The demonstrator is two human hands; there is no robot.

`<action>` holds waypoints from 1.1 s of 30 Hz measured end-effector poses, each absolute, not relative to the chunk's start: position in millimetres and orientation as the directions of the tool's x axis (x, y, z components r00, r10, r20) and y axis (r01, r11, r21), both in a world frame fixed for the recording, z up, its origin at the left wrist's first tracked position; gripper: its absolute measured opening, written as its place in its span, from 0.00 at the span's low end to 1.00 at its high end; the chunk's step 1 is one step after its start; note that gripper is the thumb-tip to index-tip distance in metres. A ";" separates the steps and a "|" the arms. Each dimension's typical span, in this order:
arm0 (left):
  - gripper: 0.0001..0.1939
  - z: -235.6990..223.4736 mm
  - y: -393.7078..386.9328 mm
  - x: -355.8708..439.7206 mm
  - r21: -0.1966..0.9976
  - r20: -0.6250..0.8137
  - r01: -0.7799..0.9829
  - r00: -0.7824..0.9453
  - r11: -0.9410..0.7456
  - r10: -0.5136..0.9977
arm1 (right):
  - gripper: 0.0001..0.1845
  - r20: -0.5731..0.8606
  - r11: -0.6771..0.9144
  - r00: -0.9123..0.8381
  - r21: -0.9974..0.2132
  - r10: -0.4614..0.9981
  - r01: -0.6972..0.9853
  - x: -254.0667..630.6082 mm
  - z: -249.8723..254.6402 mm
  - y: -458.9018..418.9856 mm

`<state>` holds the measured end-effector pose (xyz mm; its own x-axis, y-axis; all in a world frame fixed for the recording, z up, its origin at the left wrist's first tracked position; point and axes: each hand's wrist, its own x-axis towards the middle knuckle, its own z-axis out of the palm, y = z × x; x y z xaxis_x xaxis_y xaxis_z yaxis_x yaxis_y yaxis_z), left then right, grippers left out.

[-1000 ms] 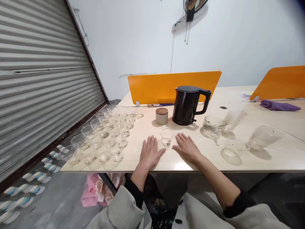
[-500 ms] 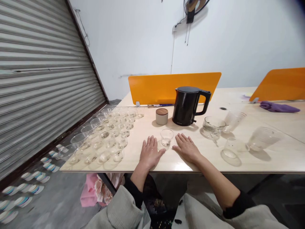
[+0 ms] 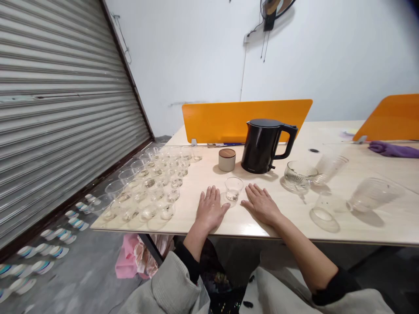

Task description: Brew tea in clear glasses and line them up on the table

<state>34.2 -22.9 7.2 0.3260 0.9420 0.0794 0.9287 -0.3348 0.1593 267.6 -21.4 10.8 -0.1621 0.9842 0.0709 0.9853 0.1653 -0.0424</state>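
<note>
While the left hand [image 3: 210, 211] rests palm down on the pale table [image 3: 193, 220], flat with its fingers straight, the right hand [image 3: 262, 205] lies the same way, neither gripping anything. In the space between them, close to both, a clear cup [image 3: 233, 190] stands upright. Rows of small cups [image 3: 149, 211] crowd the left end, while to the right a stack of cups [image 3: 373, 195] lies on its side, nearer than a ribbed bowl [image 3: 296, 175]. Behind the clear cup sit a wood-lidded canister [image 3: 227, 163] and, just to its right, a black kettle [image 3: 261, 149]; beyond both rises an orange panel [image 3: 214, 123] in front of the wall [image 3: 196, 56].
</note>
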 end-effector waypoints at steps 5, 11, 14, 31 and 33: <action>0.39 7.7 -23.0 34.8 0.161 0.081 0.932 0.316 -0.325 0.945 | 0.38 0.088 0.169 -0.166 -0.029 0.982 0.985 268.6 9.3 -20.9; 0.39 7.1 -22.8 34.1 0.163 0.090 0.929 0.321 -0.331 0.943 | 0.38 0.097 0.180 -0.177 -0.013 0.979 0.984 270.7 6.0 -19.5; 0.39 7.9 -23.3 34.0 0.164 0.090 0.929 0.322 -0.333 0.943 | 0.38 0.103 0.181 -0.177 -0.023 0.979 0.983 270.9 5.8 -19.3; 0.39 7.0 -23.1 34.0 0.176 0.091 0.926 0.321 -0.333 0.943 | 0.38 0.088 0.168 -0.166 -0.020 0.982 0.986 268.4 9.7 -21.8; 0.39 6.8 -22.8 34.2 0.173 0.090 0.927 0.321 -0.332 0.943 | 0.38 0.084 0.169 -0.167 -0.021 0.982 0.985 268.2 10.1 -21.9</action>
